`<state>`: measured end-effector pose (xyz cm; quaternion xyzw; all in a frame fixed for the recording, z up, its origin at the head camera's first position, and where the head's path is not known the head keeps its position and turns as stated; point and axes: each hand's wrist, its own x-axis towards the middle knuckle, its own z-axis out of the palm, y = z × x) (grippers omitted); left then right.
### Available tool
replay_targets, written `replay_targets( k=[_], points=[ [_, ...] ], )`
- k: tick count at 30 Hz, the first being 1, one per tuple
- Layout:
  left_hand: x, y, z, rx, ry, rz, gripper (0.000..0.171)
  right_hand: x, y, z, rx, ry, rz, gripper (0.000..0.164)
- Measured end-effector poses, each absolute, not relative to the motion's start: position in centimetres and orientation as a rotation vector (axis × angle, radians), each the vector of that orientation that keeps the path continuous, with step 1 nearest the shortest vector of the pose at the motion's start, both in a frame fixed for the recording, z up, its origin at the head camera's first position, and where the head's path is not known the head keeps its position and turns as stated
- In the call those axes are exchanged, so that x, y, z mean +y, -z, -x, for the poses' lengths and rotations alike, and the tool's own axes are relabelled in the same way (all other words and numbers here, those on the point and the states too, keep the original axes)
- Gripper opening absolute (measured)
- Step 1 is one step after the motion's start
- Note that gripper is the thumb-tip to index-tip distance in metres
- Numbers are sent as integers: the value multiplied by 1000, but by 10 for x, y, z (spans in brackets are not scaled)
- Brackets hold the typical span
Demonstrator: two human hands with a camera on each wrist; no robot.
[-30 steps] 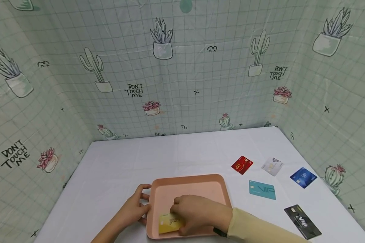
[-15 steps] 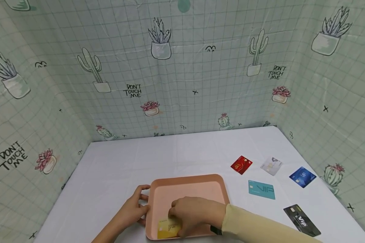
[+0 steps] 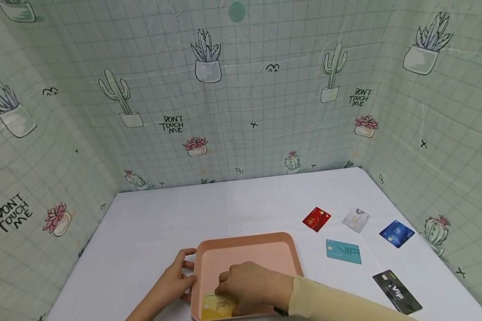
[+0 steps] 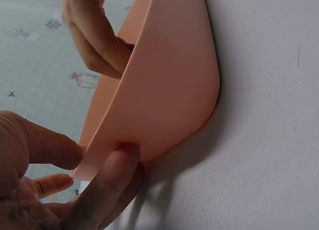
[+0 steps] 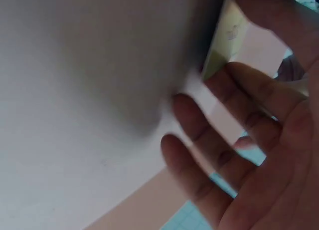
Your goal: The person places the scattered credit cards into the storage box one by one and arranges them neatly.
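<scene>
A yellow card (image 3: 217, 306) lies at the near left corner of a shallow pink tray (image 3: 261, 250). My right hand (image 3: 251, 287) reaches into the tray and pinches the card by its edges, covering its right part. The right wrist view has the card (image 5: 228, 40) between thumb and index finger, the other fingers (image 5: 197, 177) spread apart. At the tray's left side, my left hand (image 3: 172, 281) holds the wall from outside. Up close in the left wrist view, its fingers (image 4: 112, 177) press on the tray's outer wall (image 4: 169, 75) and rim.
Right of the tray, cards lie apart on the white table (image 3: 164, 218): red (image 3: 316, 219), silver (image 3: 356, 220), blue (image 3: 396, 234), teal (image 3: 343, 252) and black (image 3: 397, 291). Behind the table hangs a grid-patterned cloth (image 3: 241, 98) with cactus drawings.
My right hand has moved slightly left and nearer with the yellow card, toward the tray's near left corner. My left hand stays at the tray's side. The head view has shifted a little.
</scene>
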<state>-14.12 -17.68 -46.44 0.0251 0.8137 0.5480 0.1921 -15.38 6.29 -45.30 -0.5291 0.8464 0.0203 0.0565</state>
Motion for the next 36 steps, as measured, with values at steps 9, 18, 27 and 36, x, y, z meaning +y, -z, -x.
replay_targets(
  k=[9,18,27,36],
  points=[
    [-175,465,140,2300,-1549,-76,69,63,450,147,2659,-213,1665,34],
    [-175,464,137,2301,-1552,-43,69,62,447,145,2664,-184,1632,32],
    [-171,463,140,2333,-1521,-4,70,66,447,146,2690,-165,1600,34],
    [-172,461,139,2336,-1510,-13,70,70,445,145,2695,-123,1574,31]
  ],
)
